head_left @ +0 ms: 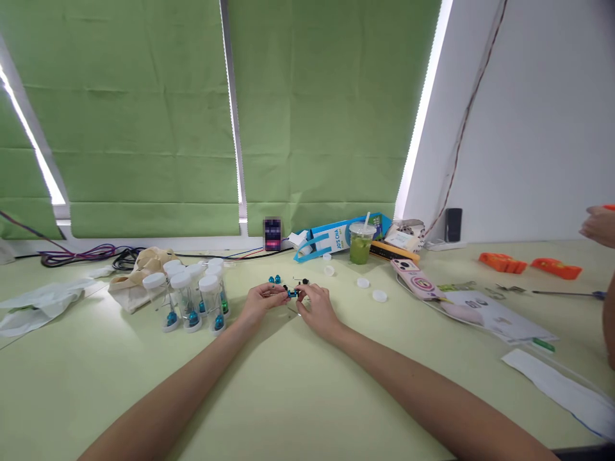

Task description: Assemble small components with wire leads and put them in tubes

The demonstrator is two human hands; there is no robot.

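Note:
My left hand [265, 299] and my right hand [314, 305] meet over the middle of the table, fingers pinched around a small blue and black metal part [292, 294]. Its exact kind is too small to make out. Just behind my left fingers lie a pair of small blue round pieces [275, 280]. A small black piece [305, 282] shows right behind my right fingers. Beneath my hands is a thin metal rod [294, 312]. To the left stand several clear tubes with white caps [181, 301], with blue pieces and metal pins inside.
White caps [379, 296] lie to the right of my hands. Farther back stand a cup of green drink [360, 246] and a blue-white bag [331, 238]. At right are a pink phone [414, 279], papers [500, 317], orange holders [502, 263] and another person's hand [599, 225].

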